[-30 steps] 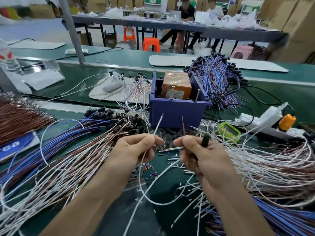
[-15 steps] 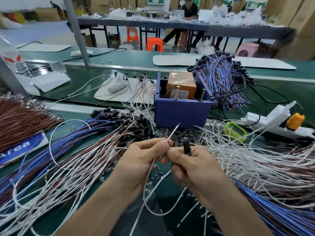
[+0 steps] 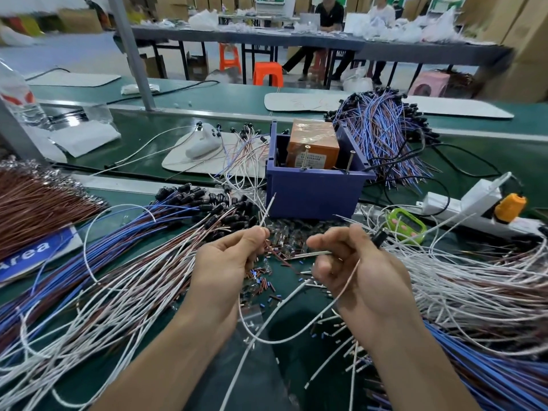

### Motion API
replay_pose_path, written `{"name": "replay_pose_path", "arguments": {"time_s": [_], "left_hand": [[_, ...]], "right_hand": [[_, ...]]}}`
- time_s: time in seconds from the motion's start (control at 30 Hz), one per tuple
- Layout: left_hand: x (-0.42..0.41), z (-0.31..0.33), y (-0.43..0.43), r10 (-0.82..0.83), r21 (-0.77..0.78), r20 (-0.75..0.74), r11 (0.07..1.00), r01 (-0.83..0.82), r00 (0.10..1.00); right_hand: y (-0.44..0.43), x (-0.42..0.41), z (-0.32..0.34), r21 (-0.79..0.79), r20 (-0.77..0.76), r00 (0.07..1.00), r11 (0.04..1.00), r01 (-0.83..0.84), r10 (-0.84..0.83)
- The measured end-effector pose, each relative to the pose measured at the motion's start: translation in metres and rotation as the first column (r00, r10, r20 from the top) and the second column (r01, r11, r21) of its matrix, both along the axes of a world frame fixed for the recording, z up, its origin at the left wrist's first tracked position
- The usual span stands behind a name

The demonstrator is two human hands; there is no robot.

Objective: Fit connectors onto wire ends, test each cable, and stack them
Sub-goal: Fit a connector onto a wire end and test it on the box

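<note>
Half a second earlier the two hands had been touching; they had since drawn apart, leaving a gap between them above the green surface. The left grip pinched a white wire between thumb and forefinger, its free end poking up, tilted toward the purple box. Below the pinch the wire vanished behind the hand, came out as a slack loop near the wrists, and rose into the right grip, whose fingers were curled over it. A black connector sat at the far side of that grip, blurred and mostly hidden by the fingers, so how it was held could not be told. Short pale stubs pointed left from the right fingers; whether they were held or lay on the surface behind was unclear. Cables with black ends lay heaped just left of the box, their lengths cut off at the frame's left edge. Tiny coloured scraps littered the surface under the hands.
</note>
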State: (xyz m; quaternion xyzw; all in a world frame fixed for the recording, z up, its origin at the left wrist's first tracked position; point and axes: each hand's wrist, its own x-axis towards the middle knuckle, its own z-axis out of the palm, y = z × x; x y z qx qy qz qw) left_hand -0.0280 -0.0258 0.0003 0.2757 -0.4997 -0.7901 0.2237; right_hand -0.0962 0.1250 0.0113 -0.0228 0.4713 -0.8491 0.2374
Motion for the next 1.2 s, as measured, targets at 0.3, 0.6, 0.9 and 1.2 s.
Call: {"name": "replay_pose_path", "arguments": {"time_s": [0.3,0.6,0.9,1.2], "left_hand": [[-0.001,0.0,0.004,-0.043,-0.012,-0.059,0.999,0.042,0.997],[-0.001,0.0,0.008,-0.07,-0.081,-0.071,0.995,0.064,0.995],[-0.028,0.013,-0.002,0.156,-0.391,0.028,0.911,-0.133,0.987],[-0.068,0.017,0.01,0.25,-0.497,0.024,0.843,-0.206,0.968]], "right_hand": [[-0.008,0.003,-0.011,0.45,-0.327,0.932,0.893,0.005,0.16],[-0.009,0.002,-0.013,0.582,-0.366,0.894,0.813,0.003,0.258],[0.0,-0.032,0.002,0.312,-0.098,0.978,0.928,0.206,-0.184],[0.003,-0.066,0.015,0.284,-0.095,0.953,0.91,0.303,-0.287]]}}
